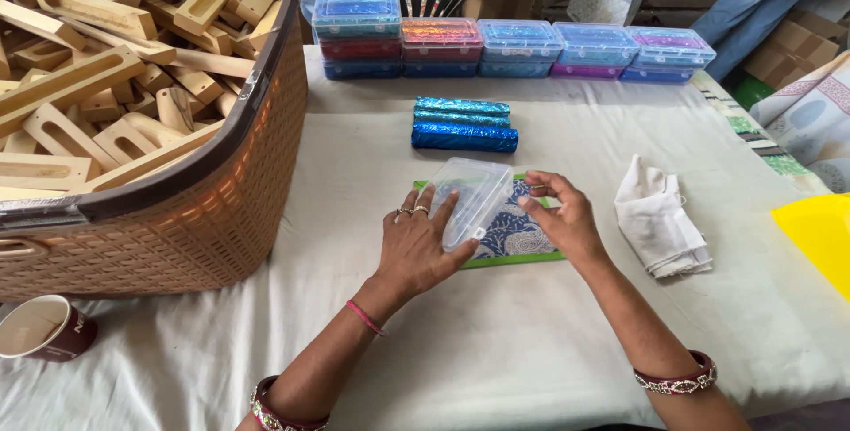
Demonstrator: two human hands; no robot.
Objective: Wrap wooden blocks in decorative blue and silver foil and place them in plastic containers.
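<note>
Left hand (421, 241) spread flat on the clear plastic box (475, 196); right hand (562, 219) pinches its right edge. Looks light, slick, thin-walled.

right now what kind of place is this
Likely a small craft packing workshop: a basket heaped with wooden pieces, a row of filled plastic boxes, and both hands on a clear box.

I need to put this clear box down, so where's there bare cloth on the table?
Bare cloth lies between the shiny blue rolls and the crumpled white cloth, and along the near edge of the white-covered table between the forearms. The left side is crowded by the brown woven basket.
</note>
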